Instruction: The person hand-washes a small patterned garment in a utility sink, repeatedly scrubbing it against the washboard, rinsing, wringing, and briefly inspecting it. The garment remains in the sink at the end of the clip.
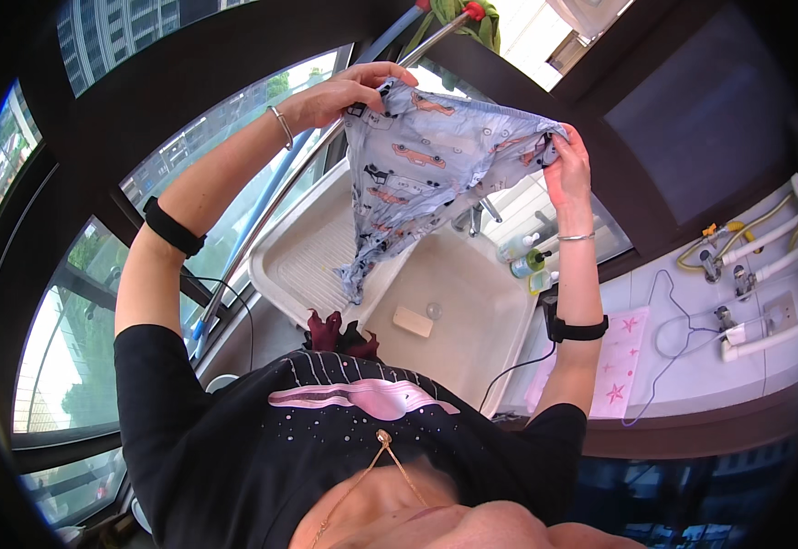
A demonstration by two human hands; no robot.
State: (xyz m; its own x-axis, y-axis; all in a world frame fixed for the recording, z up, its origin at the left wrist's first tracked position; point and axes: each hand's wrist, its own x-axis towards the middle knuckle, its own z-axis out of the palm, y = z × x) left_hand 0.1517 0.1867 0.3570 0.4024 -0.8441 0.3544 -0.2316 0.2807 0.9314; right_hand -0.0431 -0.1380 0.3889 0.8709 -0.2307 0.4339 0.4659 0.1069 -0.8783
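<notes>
A pale blue cloth garment (426,151) printed with orange cars hangs stretched between my two raised hands. My left hand (344,92) pinches its upper left corner, and my right hand (569,161) grips the upper right end. Between them runs a gathered, elastic-looking edge. Below, the fabric narrows to a crumpled, twisted tip over the ribbed washboard (310,254) of a laundry sink. The sink basin (467,322) lies beneath, with a beige block, perhaps soap (412,322), near its drain (434,311). Part of the faucet (471,218) is hidden behind the cloth.
Several pump bottles (529,262) line the sink's right rim. Dark red cloth (323,331) lies over the front edge. A metal pole (262,230) slants along the windows at left. A wire hanger (687,336) and a pink star-printed cloth (622,364) are at the right, near pipes (763,250).
</notes>
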